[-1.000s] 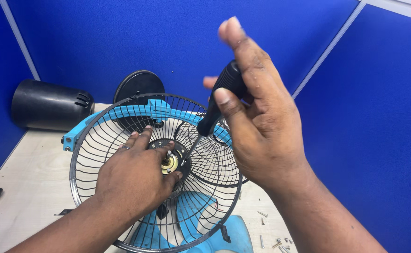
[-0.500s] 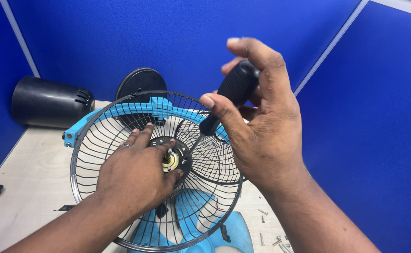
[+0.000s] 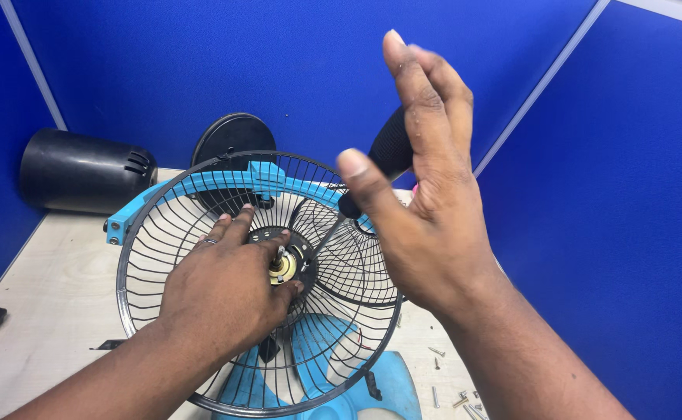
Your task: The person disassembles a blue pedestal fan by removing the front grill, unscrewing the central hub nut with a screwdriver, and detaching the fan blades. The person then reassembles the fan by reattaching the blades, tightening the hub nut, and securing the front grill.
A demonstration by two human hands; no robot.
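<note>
Blue partition walls [image 3: 201, 62] are closing in a pale wooden desk [image 3: 53, 295], with a black cylindrical housing [image 3: 84, 173] lying at ten o'clock and loose screws [image 3: 454, 393] scattered at five o'clock. A black wire fan guard [image 3: 193, 225] on a light blue fan body [image 3: 388, 389] is sitting at the centre, its face tilting up towards the camera. The left hand [image 3: 224, 292] is pressing on the hub, fingers spread around the brass shaft [image 3: 281, 268]. The right hand [image 3: 426, 202] is hanging at two o'clock with fingers stretched wide, only thumb and palm touching the black-handled screwdriver [image 3: 384, 152]. Its long axis is running from one o'clock down to seven o'clock, the tip pointing at the hub. The palm is hiding part of the handle; the tip is hard to make out among the wires.
</note>
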